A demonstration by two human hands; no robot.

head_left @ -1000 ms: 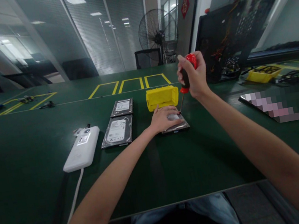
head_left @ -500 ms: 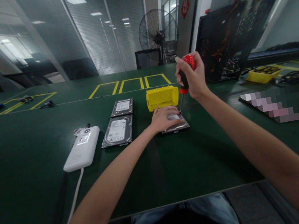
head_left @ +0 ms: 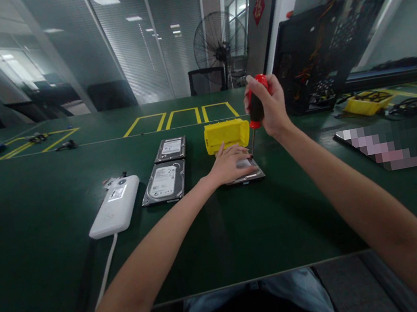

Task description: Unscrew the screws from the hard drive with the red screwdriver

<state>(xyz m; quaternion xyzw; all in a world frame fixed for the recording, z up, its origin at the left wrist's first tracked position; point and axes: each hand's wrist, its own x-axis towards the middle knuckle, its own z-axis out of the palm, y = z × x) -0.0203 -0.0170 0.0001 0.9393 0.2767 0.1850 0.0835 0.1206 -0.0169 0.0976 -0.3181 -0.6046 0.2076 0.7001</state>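
Beneath my left hand [head_left: 230, 165] lies a hard drive [head_left: 251, 176], flat on the green table; the fingers are spread across its top and hide much of it. My right hand [head_left: 271, 104] is wrapped round the red and black handle of a screwdriver [head_left: 256, 110]. The screwdriver is slightly tilted, its shaft pointing down to the drive's right far edge, close to my left fingertips. Just behind the drive stands a yellow plastic bin [head_left: 227, 135], its inside not clearly visible. Two more hard drives, a near one [head_left: 163, 182] and a far one [head_left: 172, 149], lie to the left.
On the left a white power bank [head_left: 115, 205] with a white cable lies on the green table [head_left: 193, 250]. At the right are a blurred-out flat object [head_left: 377, 149], a second yellow bin [head_left: 367, 103] with cables, and an open black computer case [head_left: 307, 63].
The screwdriver handle has shifted and turned slightly in my right hand. My left hand stays on the drive with its fingers barely moved.
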